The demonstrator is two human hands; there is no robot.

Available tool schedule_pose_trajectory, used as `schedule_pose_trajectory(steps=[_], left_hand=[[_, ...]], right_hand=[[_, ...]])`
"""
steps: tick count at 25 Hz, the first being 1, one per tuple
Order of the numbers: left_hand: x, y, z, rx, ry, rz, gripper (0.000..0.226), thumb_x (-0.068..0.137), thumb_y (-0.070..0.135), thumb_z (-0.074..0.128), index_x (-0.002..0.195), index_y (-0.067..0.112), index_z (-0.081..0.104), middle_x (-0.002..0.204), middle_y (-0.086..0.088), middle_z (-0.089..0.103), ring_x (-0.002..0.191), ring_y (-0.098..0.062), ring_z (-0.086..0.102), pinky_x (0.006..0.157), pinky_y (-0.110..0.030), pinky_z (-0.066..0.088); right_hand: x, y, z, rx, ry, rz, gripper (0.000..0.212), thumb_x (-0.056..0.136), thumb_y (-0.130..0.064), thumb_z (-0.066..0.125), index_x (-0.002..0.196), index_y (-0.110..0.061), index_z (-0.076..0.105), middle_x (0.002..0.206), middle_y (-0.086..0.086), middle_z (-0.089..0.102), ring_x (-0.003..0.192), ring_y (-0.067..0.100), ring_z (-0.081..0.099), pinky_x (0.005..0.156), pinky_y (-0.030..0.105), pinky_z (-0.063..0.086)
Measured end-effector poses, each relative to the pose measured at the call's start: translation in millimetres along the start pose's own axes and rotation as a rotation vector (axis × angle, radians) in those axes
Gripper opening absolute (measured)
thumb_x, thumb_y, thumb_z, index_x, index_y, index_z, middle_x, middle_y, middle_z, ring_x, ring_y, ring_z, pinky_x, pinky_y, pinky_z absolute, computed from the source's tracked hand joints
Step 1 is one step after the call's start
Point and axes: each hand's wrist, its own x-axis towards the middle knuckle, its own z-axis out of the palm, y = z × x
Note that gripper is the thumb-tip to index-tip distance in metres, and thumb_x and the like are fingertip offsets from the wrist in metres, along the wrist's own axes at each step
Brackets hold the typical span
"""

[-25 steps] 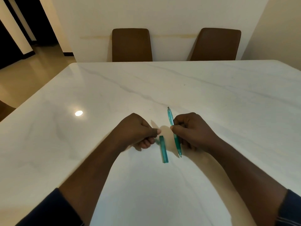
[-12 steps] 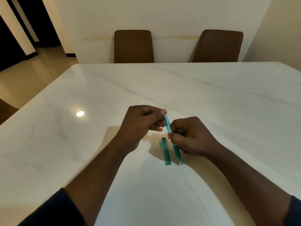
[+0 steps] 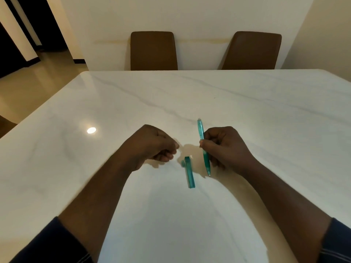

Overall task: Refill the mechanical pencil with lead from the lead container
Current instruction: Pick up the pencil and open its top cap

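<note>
My right hand (image 3: pixel 226 149) grips a translucent teal mechanical pencil (image 3: pixel 203 147) around its middle. The pencil stands nearly upright, with its tip down near the table and its top end pointing away from me. The teal lead container (image 3: pixel 190 173) lies flat on the white marble table (image 3: pixel 266 114) between my hands. Its cap (image 3: pixel 183 163) is flipped open at the far end, and a tiny white piece (image 3: pixel 191 156) lies beside it. My left hand (image 3: pixel 153 145) hovers just left of the container, fingers curled and thumb against forefinger. I see nothing between its fingertips.
Two brown chairs (image 3: pixel 153 51) (image 3: pixel 250 51) stand against the wall behind the table's far edge. On the left the table's edge drops to a tiled floor (image 3: pixel 28 88). A lamp's reflection (image 3: pixel 91 130) glints on the tabletop left of my hands.
My left hand left the pencil's top end and moved down and left, back beside the container. My right hand shifted the pencil slightly to the right and more upright.
</note>
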Motion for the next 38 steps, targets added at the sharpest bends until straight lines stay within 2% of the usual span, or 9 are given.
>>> schedule_pose_trajectory(steps=[5,9,15,19,22,26,30,35,38], left_hand=[[-1.2,-5.6,4.7,0.210,-0.120,-0.084,0.007,0.079,-0.002,0.068,0.078,-0.003,0.075,0.069,-0.019,0.073,0.053,-0.022,0.064,0.055,-0.027,0.057],[-1.1,-8.0,11.6,0.271,-0.118,-0.061,0.007,0.079,0.004,0.070,0.078,0.000,0.076,0.076,-0.023,0.074,0.054,-0.020,0.063,0.059,-0.030,0.057],[4.1,-10.8,7.8,0.253,-0.021,0.061,0.007,0.080,0.013,0.072,0.085,0.009,0.076,0.073,-0.013,0.074,0.057,-0.015,0.065,0.065,-0.033,0.059],[1.7,-9.2,5.6,0.593,-0.127,0.167,0.056,0.067,0.043,0.083,0.118,0.028,0.064,0.102,0.012,0.066,0.087,-0.005,0.061,0.084,-0.028,0.055],[-7.8,-8.4,16.2,0.818,-0.264,0.192,0.089,0.058,0.057,0.082,0.136,0.036,0.044,0.123,0.015,0.048,0.107,-0.004,0.050,0.090,-0.023,0.047],[-15.1,-9.1,28.0,0.959,-0.188,0.319,0.090,0.054,0.064,0.080,0.132,0.035,0.047,0.122,0.014,0.048,0.111,-0.008,0.048,0.093,-0.028,0.048],[-14.9,-10.3,27.5,0.954,-0.169,0.365,0.083,0.056,0.065,0.078,0.129,0.035,0.049,0.120,0.014,0.050,0.108,-0.007,0.049,0.091,-0.029,0.049],[-10.4,-9.9,16.7,0.783,-0.113,0.372,0.081,0.061,0.062,0.077,0.130,0.038,0.043,0.130,0.019,0.047,0.107,0.000,0.045,0.080,-0.016,0.039],[-8.8,-9.9,13.3,0.688,-0.048,0.442,0.078,0.063,0.055,0.079,0.131,0.035,0.044,0.129,0.019,0.050,0.107,0.000,0.048,0.081,-0.017,0.040]], right_hand=[[2.6,-1.5,2.4,-0.063,-0.074,0.124,0.023,0.085,-0.013,0.061,0.062,-0.017,0.062,0.038,-0.002,0.056,0.029,0.013,0.049,0.037,0.026,0.045],[0.0,-6.6,0.4,-0.185,-0.210,0.178,0.010,0.089,-0.018,0.060,0.092,-0.011,0.066,0.051,0.004,0.063,0.030,0.010,0.052,0.041,0.027,0.048],[-0.7,-8.5,0.2,-0.185,-0.254,0.168,0.029,0.091,-0.016,0.058,0.119,-0.014,0.059,0.059,0.006,0.066,0.030,0.008,0.053,0.041,0.028,0.051],[-0.8,-5.4,-0.3,-0.193,-0.240,0.141,0.041,0.089,-0.017,0.058,0.129,-0.016,0.053,0.060,0.003,0.067,0.035,0.010,0.055,0.041,0.029,0.050],[-2.2,-5.7,0.9,-0.268,-0.244,0.128,0.057,0.088,-0.020,0.061,0.141,-0.022,0.041,0.068,-0.002,0.068,0.038,0.010,0.058,0.042,0.031,0.056],[-1.2,-4.8,1.2,-0.358,-0.267,0.117,0.060,0.087,-0.023,0.061,0.143,-0.022,0.040,0.066,-0.009,0.063,0.038,0.008,0.060,0.051,0.034,0.061],[-1.5,-5.6,0.9,-0.378,-0.275,0.107,0.053,0.087,-0.023,0.061,0.138,-0.020,0.047,0.065,-0.009,0.064,0.040,0.010,0.060,0.048,0.031,0.059],[-1.7,-6.1,1.1,-0.406,-0.292,0.094,0.053,0.090,-0.030,0.061,0.139,-0.021,0.046,0.083,-0.006,0.066,0.052,0.011,0.064,0.043,0.023,0.050],[-2.0,-4.8,2.1,-0.288,-0.195,0.105,0.040,0.092,-0.041,0.057,0.129,-0.025,0.055,0.072,-0.006,0.066,0.045,0.010,0.061,0.038,0.017,0.043]])
